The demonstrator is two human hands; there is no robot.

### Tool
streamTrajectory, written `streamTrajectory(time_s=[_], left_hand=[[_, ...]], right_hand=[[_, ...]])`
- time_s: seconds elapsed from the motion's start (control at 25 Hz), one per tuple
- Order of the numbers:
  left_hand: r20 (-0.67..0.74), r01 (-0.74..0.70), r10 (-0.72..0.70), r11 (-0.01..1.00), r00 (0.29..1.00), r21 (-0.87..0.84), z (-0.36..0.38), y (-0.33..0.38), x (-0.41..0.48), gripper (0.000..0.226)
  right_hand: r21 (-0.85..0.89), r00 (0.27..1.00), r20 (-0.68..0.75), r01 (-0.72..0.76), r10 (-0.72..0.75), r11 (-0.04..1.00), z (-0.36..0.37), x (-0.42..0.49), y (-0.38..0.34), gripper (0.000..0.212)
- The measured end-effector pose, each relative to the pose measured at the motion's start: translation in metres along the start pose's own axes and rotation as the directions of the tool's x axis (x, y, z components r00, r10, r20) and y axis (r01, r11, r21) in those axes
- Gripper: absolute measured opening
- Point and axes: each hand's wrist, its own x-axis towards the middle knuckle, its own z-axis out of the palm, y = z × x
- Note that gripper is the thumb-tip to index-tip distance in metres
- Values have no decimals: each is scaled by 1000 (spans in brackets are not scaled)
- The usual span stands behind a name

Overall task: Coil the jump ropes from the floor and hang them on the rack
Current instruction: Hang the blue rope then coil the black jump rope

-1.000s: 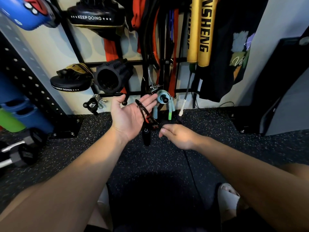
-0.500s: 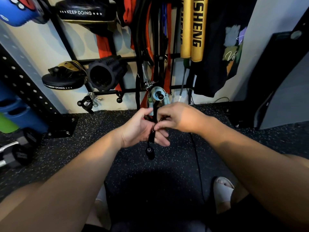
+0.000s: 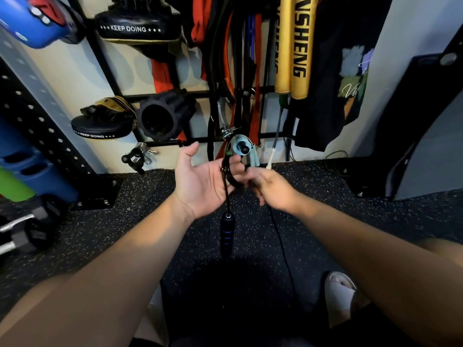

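While the person crouches over the dark speckled floor (image 3: 125,236), the left hand (image 3: 203,181) is held palm up with the fingers spread wide and the thumb pointing up. Several loops of a black jump rope (image 3: 226,171) lie around the fingers of this hand, near their tips. From the loops one strand drops down, and a black handle (image 3: 227,234) with blue rings hangs at its end, above the floor and not touching it as far as I can see. The right hand (image 3: 271,187) is just beside the left fingers, on their right side. It is blurred, its fingers are curled, and it seems to pinch the rope close to the loops, but I cannot tell this grip for sure. A thin black cord (image 3: 281,244) goes from under the right hand down toward the person's foot in a pale sandal (image 3: 339,294).

Behind the hands, a black rack (image 3: 160,96) stands against the wall. On it hang orange and black straps (image 3: 225,58), two gold pads (image 3: 294,46) with black letters, a dark shirt (image 3: 345,71) and two black focus mitts (image 3: 135,28) with the words KEEP DOING. A pale blue roll (image 3: 240,147) is on a low peg of the rack, just above the left fingers. At the left edge of the floor lies a dumbbell (image 3: 22,234).
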Motion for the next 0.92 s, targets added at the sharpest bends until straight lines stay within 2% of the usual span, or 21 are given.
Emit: streamTrajectory(time_s=[0.08,0.2,0.28,0.32,0.36,0.48,0.64,0.8,0.92], left_hand=[[-10,-80,79,994,997,-75,1,3,1,77],[-59,-200,192,955,980,-218,-1,12,4,85],[-83,-268,255,912,963,-311,-6,20,7,93],[-88,-291,277,908,957,-302,-9,23,8,96],[-96,-304,289,922,952,-240,-13,25,9,97],[-163,-269,279,959,946,86,-21,23,12,86],[-198,-90,193,895,961,437,-26,15,13,86],[-140,100,-13,764,990,637,-20,2,8,86],[-69,205,-224,669,972,715,-10,-3,1,80]], right_hand=[[9,990,85,-112,111,994,11,-4,4,52],[-73,934,254,-241,252,968,19,-10,12,42],[-169,893,344,-245,290,955,20,-14,12,35],[-244,890,366,-189,271,951,20,-15,8,34],[-324,895,383,-103,230,940,19,-16,2,35],[-469,904,419,139,82,872,17,-18,-21,39],[-596,914,396,334,-94,730,9,-19,-45,41],[-649,909,338,414,-245,638,-9,-17,-63,39],[-622,909,267,416,-320,663,-30,-12,-59,39]])
